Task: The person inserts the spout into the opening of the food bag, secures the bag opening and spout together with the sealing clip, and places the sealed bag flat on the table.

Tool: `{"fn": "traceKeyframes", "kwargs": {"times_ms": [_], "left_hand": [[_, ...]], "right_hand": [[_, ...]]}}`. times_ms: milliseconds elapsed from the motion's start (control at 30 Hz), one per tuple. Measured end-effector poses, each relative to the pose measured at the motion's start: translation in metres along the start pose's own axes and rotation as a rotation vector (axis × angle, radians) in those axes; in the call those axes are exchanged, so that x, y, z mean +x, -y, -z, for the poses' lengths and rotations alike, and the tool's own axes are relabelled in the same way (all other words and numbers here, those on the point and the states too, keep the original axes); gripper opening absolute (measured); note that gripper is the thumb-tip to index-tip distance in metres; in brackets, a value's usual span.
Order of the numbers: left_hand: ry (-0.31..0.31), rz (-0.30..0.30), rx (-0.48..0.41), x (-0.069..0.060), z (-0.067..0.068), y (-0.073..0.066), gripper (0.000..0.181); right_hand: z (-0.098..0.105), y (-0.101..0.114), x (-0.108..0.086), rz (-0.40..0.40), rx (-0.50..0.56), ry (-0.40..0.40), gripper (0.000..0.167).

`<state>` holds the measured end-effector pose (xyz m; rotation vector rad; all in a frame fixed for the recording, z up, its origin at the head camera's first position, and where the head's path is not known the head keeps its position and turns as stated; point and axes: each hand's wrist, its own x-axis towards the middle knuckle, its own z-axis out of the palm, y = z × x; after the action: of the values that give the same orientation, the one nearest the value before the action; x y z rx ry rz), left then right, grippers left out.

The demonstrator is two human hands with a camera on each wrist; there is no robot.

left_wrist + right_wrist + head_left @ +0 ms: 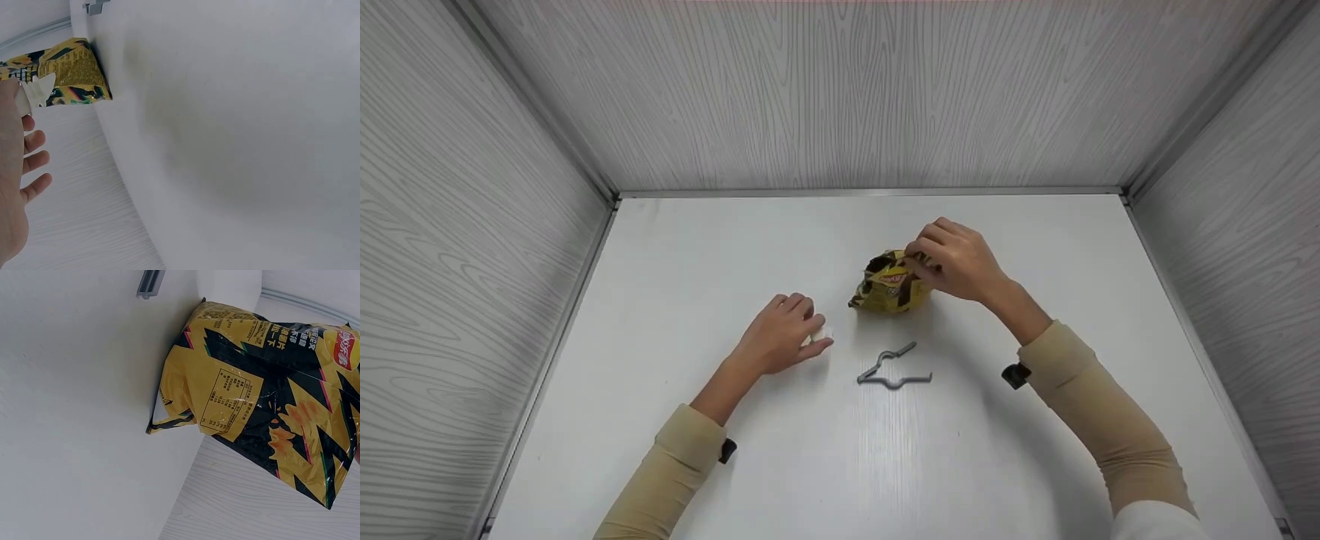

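A yellow-and-black chip bag [891, 291] stands crumpled on the table, its printed back [230, 391] showing large in the right wrist view. My right hand [960, 261] pinches the bag's upper right edge between thumb and fingers. To the left of the bag, my left hand [780, 335] holds a small white plastic piece [38, 91] between thumb and index finger, the other fingers loosely bent. That piece has a round end and a pointed flap; its exact kind I cannot tell. In front of the bag lies a grey hinged bag clip [894, 385], spread open.
A white tabletop [697, 247] carries everything. Grey wood-grain panels rise at the back [840, 97], left [457, 262] and right [1245, 225], with metal edging along the table's borders.
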<state>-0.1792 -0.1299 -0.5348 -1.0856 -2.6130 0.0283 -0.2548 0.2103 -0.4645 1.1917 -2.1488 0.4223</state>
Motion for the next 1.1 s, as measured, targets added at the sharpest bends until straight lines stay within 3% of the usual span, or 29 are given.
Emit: {"fn": "traceKeyframes", "kwargs": {"times_ms": [133,367,767,1100], "left_hand": [[-0.005,-0.017,0.014,0.004,0.004,0.003,0.038],[0.046,-0.022,0.011,0.014,0.013,0.007,0.043],[0.042,-0.062,0.065,0.026,0.027,0.012,0.045],[0.015,-0.107,0.128,0.038,0.035,0.016,0.046]], "right_hand": [[-0.001,0.001,-0.001,0.012,-0.004,-0.007,0.010],[0.000,0.002,-0.003,0.022,-0.003,-0.012,0.010],[0.002,0.007,-0.002,0.020,-0.009,0.026,0.007],[0.001,0.010,-0.003,0.033,-0.002,-0.005,0.007]]}}
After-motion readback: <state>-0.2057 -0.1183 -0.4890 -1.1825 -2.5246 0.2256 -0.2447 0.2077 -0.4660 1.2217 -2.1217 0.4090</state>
